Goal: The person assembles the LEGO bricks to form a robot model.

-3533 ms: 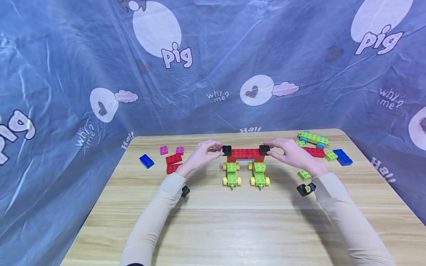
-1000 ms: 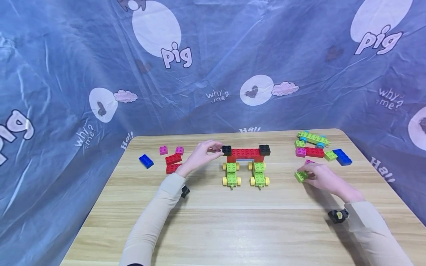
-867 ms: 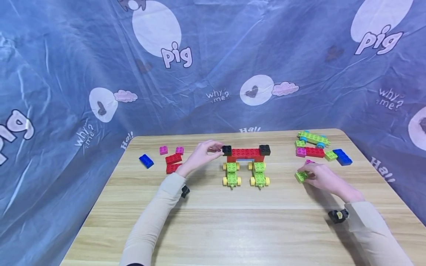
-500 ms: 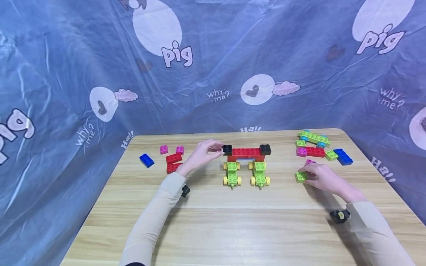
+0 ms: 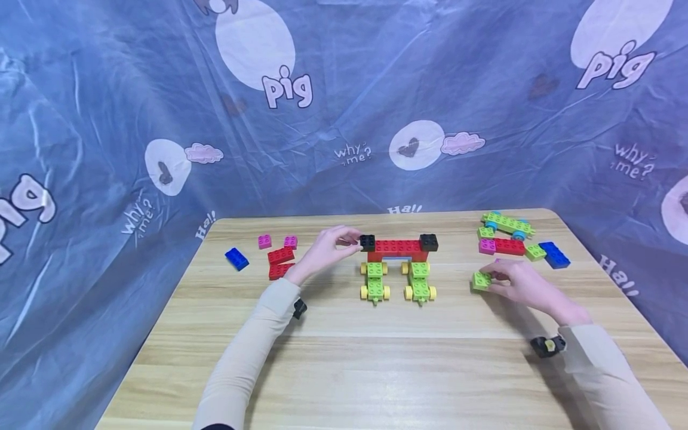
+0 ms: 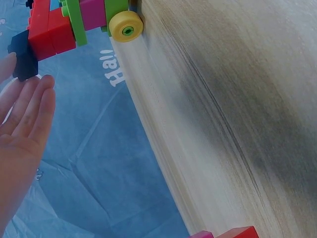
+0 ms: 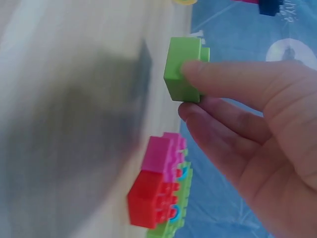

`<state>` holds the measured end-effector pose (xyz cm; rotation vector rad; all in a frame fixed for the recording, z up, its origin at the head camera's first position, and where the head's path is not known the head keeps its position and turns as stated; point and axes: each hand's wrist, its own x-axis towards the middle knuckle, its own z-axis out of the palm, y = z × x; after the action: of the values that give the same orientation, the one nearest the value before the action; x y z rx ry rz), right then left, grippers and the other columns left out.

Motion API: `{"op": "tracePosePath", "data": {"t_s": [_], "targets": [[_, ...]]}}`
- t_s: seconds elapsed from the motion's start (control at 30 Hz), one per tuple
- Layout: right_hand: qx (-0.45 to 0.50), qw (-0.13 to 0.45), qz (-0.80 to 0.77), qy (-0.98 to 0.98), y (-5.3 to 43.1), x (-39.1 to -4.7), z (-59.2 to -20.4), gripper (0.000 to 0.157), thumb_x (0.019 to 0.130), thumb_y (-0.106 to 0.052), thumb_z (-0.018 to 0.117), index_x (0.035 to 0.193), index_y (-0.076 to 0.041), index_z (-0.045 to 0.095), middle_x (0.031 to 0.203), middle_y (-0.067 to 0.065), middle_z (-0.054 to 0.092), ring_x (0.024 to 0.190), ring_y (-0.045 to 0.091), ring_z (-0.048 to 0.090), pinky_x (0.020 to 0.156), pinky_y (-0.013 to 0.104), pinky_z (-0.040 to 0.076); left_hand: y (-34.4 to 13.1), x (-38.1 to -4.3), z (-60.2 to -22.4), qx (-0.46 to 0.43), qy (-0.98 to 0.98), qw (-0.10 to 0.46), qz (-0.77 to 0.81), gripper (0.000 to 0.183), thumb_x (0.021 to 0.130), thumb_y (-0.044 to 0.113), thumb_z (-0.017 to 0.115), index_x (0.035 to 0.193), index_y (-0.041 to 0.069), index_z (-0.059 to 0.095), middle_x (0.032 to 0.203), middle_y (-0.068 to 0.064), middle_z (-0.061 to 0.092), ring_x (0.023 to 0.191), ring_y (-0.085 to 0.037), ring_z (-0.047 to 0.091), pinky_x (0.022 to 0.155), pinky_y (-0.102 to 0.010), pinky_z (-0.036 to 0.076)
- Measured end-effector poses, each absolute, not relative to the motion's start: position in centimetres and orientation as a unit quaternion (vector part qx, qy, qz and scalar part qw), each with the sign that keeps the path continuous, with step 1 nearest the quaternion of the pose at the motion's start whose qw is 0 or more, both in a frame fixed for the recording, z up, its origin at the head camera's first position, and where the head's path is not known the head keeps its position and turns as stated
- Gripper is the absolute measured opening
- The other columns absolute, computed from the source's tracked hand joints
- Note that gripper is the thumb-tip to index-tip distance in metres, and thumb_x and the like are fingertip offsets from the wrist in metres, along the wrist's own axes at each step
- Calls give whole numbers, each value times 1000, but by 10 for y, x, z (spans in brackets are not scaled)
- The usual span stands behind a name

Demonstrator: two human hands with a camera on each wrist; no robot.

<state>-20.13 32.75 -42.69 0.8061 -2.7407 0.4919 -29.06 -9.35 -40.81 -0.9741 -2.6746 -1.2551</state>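
My left hand [image 5: 332,248] pinches the black brick [image 5: 367,242] at the left end of a built structure; in the left wrist view thumb and fingertips meet that brick. A long red studded top [image 5: 398,246] joins it to another black brick [image 5: 428,242] at the right end. Below and in front stand two lime-green wheeled bases [image 5: 375,280] with yellow wheels. Over to the right, my right hand [image 5: 518,286] holds a lime-green brick [image 5: 481,281] between thumb and fingers. The right wrist view shows this green brick [image 7: 183,69] held clear of the table, studs facing the curtain.
On the left lie a blue brick [image 5: 236,259], two pink bricks [image 5: 264,241] and red bricks [image 5: 280,255]. Back right are a green base with blue wheels [image 5: 507,224], a red brick [image 5: 509,246], a pink brick [image 5: 487,246] and a blue brick [image 5: 554,254]. A printed curtain [image 5: 344,107] hangs behind.
My right hand has left the right black brick, moved right and taken hold of the loose green brick, which has since risen and shifted slightly left. My left hand stays put.
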Motion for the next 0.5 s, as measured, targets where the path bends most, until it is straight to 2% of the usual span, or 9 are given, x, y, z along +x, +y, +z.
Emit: {"op": "tracePosePath", "data": {"t_s": [0.3,0.5], "targets": [[282,153,171,-932,320,-207,-408,34,66,-4,80,99,-7,70,91,4,72,74,12,64,64,28,57,-93,-293,-409,-321,-857,14,-402,37,86,27,66,119,12,61,109,-5,67,98,-14,65,90,-25,53],[298,188,175,-919,314,-214,-391,34,66,-5,81,99,-5,70,92,6,72,74,16,67,65,17,55,-93,-293,-411,-318,-858,15,-404,38,86,26,67,119,9,61,108,-5,67,98,-14,65,90,-25,54]]}}
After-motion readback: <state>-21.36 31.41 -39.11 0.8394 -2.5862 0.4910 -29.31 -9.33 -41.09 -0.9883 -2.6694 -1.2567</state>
